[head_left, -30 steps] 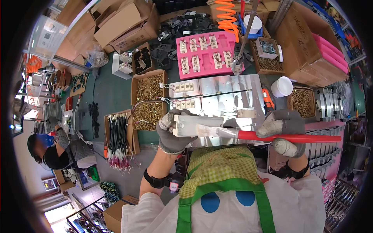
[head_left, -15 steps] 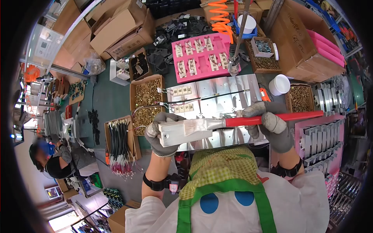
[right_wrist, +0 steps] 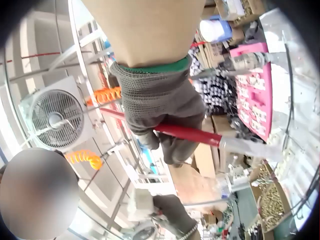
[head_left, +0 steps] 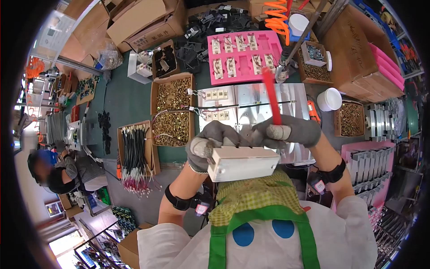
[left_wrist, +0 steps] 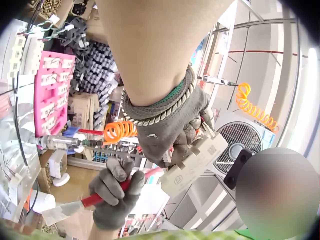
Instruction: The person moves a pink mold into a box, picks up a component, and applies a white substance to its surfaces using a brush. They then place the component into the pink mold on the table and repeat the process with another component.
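Two gloved hands up close to the chest, over the checked apron [head_left: 255, 197]. Left hand [head_left: 207, 145] has its fingers wrapped around the back edge of a white rectangular block [head_left: 244, 163], held level just above the apron; the block's slotted top edge faces away. In the left wrist view the same block [left_wrist: 192, 162] sits clamped in the glove's fingers [left_wrist: 172, 135]. Right hand [head_left: 289, 131] is clenched on a red-handled tool [head_left: 271, 94], its handle pointing up and away, the hand touching the block's far right corner. Right wrist view shows the red handle [right_wrist: 187, 132] running through the closed fist; the tool's working end is hidden behind the block in the head view.

Beyond the hands: metal sheet [head_left: 282, 96] with small white terminal pieces [head_left: 217, 95] on the bench. Left of it, two cardboard boxes of brass parts [head_left: 172, 107] and a box of black cables [head_left: 134, 152]. Further out, a pink foam tray [head_left: 242, 58] holding components, an orange coiled hose [head_left: 277, 18], a white tub [head_left: 330, 99], cardboard cartons at the back.
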Available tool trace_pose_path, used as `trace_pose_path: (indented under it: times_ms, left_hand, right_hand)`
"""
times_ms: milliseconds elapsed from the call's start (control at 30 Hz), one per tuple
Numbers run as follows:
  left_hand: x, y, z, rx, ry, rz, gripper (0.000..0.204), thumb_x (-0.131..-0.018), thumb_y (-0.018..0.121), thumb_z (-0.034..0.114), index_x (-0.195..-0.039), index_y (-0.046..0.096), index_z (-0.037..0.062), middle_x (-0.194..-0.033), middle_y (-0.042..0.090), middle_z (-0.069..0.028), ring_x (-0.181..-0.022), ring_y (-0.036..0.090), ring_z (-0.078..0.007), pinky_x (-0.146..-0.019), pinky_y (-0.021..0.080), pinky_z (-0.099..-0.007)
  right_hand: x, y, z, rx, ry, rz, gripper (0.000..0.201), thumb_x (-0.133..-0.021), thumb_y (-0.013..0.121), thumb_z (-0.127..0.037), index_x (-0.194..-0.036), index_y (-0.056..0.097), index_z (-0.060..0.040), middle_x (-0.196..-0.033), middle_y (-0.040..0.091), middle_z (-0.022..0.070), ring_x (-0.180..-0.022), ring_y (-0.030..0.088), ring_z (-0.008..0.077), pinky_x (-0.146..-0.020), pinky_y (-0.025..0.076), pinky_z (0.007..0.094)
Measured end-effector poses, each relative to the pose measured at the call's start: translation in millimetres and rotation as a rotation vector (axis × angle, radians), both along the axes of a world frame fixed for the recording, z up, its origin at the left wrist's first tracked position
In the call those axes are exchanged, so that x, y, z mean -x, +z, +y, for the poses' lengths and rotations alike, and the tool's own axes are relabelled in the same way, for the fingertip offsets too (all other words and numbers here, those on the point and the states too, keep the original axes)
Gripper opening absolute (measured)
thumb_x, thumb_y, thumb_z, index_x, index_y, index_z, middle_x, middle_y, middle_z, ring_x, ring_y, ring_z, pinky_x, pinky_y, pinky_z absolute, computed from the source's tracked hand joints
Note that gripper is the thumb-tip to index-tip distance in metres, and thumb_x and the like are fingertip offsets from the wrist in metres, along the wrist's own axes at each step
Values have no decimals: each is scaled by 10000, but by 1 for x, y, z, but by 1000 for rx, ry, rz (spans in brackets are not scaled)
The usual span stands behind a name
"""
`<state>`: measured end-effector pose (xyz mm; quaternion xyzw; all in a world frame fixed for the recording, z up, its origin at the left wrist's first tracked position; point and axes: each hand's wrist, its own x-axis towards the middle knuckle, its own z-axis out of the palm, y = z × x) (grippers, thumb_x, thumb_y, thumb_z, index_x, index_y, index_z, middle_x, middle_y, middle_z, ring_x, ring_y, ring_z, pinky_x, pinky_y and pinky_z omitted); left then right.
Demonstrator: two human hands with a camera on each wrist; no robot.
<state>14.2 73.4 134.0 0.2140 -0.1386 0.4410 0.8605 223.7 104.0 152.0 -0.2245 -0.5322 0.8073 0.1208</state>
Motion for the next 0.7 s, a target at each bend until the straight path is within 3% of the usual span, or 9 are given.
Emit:
trace_pose_path:
  times_ms: [33, 100, 133, 200, 233, 333, 433, 533, 700]
  left_hand:
    - [3, -6, 0, 6, 21, 30, 198, -696, 642, 224, -782, 614, 48, -797, 580, -142, -750, 542, -286, -719, 408, -435]
    - [6, -10, 5, -59, -14, 5, 163, -666, 671, 170, -700, 609, 24, -674, 569, -129, -639, 539, -274, -659, 415, -401]
    - [12, -8, 4, -66, 32, 78, 169, -658, 687, 162, -663, 603, 16, -636, 561, -124, -597, 531, -249, -630, 416, -370]
    - [39, -2, 11, -326, 35, 543, 311, -651, 694, 262, -546, 493, 47, -539, 445, -63, -524, 453, -199, -532, 346, -323]
    - [54, 3, 14, -454, 33, 776, 392, -647, 697, 312, -488, 439, 63, -490, 387, -32, -487, 414, -174, -483, 311, -300]
    - [100, -6, 5, -867, 35, 1656, 317, -701, 679, 285, -604, 538, 19, -555, 459, -65, -523, 466, -182, -481, 345, -296]
    - [114, -42, -22, -960, 172, 1920, 240, -757, 625, 260, -743, 594, 22, -580, 485, -91, -533, 487, -194, -515, 384, -311]
    - [124, -67, -36, -510, 302, 1982, 250, -790, 578, 264, -937, 627, 68, -583, 535, -105, -479, 471, -174, -507, 392, -282]
    - [117, -89, -36, -30, 507, 1962, 236, -781, 599, 199, -917, 615, 7, -658, 583, -31, -611, 512, -86, -572, 420, -251]
  right_hand:
    - [9, -13, 0, 15, 41, -16, 515, -830, 461, -491, -891, 572, 8, -546, 441, -6, -457, 410, 62, -445, 358, 215]
    - [14, -17, 0, 124, 123, -215, 575, -760, 573, -488, -978, 559, 43, -778, 545, 61, -698, 488, 124, -622, 413, 260]
    - [19, -24, 2, 89, 154, -142, 520, -758, 588, -464, -917, 561, 30, -719, 528, 49, -631, 481, 111, -567, 408, 244]
    - [30, -44, 3, 30, 215, 3, 427, -755, 619, -417, -795, 565, 5, -603, 493, 24, -498, 468, 84, -457, 398, 211]
    - [32, -35, -2, 116, 120, -47, 403, -709, 683, -362, -819, 579, 11, -645, 521, 36, -582, 518, 106, -512, 426, 235]
    - [35, -40, -1, -148, 206, -238, 474, -653, 726, -370, -894, 584, 13, -682, 539, 34, -669, 537, 121, -589, 443, 256]
    - [51, -78, -24, -477, 54, -666, 555, -578, 749, -383, -961, 573, -22, -774, 578, 108, -722, 559, 212, -660, 441, 307]
    - [78, -99, -31, -656, -48, -940, 501, -596, 723, -303, -976, 534, -36, -855, 530, 136, -783, 550, 292, -702, 444, 363]
    - [111, -142, -30, -672, -288, -1044, 464, -616, 684, -269, -985, 512, -45, -935, 488, 113, -834, 551, 297, -722, 455, 373]
